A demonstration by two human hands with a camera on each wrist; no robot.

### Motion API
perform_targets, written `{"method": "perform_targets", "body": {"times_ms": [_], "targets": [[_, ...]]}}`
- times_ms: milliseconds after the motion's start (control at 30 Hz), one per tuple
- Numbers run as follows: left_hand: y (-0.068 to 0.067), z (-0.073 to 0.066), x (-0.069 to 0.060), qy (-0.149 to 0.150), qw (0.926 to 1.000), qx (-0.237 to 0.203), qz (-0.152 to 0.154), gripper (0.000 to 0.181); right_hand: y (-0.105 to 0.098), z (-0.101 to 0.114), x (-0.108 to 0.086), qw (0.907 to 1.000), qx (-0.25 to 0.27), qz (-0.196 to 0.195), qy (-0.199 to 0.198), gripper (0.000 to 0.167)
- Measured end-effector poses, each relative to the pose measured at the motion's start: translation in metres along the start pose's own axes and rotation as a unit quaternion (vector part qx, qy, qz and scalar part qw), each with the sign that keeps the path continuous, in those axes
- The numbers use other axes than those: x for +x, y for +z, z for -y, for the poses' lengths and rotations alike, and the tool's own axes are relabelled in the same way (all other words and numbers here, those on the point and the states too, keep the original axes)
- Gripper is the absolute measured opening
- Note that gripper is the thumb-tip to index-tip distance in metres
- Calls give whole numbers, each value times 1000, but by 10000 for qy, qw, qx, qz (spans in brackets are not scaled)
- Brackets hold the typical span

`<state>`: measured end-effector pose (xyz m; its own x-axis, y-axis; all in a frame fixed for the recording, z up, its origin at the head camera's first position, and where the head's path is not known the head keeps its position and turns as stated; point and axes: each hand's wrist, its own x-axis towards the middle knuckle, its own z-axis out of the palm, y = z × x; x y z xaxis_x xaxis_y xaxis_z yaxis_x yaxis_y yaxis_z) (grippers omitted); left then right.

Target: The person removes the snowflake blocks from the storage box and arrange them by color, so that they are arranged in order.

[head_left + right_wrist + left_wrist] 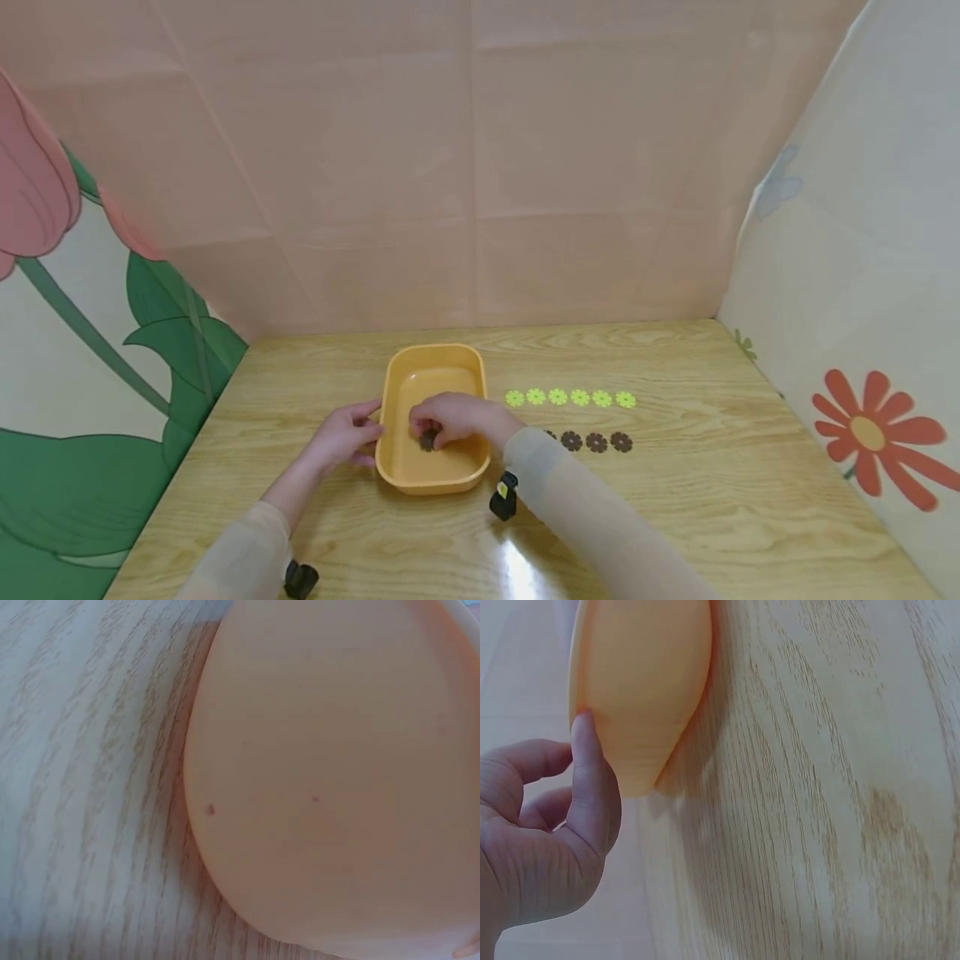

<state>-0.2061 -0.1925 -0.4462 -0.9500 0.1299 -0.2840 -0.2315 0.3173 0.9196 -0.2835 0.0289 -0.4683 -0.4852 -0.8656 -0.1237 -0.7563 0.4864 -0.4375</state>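
Note:
A yellow-orange plastic basin (432, 485) sits on the wooden table. My left hand (345, 433) rests its fingertips against the basin's left side and rim; in the left wrist view its fingers are slightly bent against the outer wall (645, 682). Reaching over the basin's right rim, my right hand (453, 417) pinches a brown flower-shaped disc (427, 441) low inside it. Whether more discs lie beneath the fingers is hidden. The right wrist view shows mostly the basin's outer wall (322, 765), not the pinch.
Right of the basin, several lime-green flower-shaped discs (557, 397) lie in a row. Nearer to me runs a row of brown discs (596, 442), its left end partly covered by my right sleeve (570, 483). A pink sheet (472, 167) hangs behind the table (712, 483).

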Motion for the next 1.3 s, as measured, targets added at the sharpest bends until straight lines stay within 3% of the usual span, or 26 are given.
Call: {"method": "perform_targets", "body": {"times_ms": [433, 633, 800, 1067, 1300], "targets": [[0, 0, 0, 7, 10000, -8, 1, 56, 0, 1, -1, 9996, -233, -51, 134, 26], [0, 0, 0, 59, 10000, -16, 48, 57, 0, 5, 1, 9977, -429, -423, 313, 24], [0, 1, 0, 50, 9999, -61, 69, 57, -4, 10, -2, 9961, -148, -823, 278, 23], [2, 0, 0, 55, 9999, -70, 66, 56, -15, 18, -34, 9888, 399, -1420, 241, 24], [2, 0, -2, 172, 9996, -156, 132, 56, -15, 5, -77, 9756, 814, -1990, 437, 24]]}}
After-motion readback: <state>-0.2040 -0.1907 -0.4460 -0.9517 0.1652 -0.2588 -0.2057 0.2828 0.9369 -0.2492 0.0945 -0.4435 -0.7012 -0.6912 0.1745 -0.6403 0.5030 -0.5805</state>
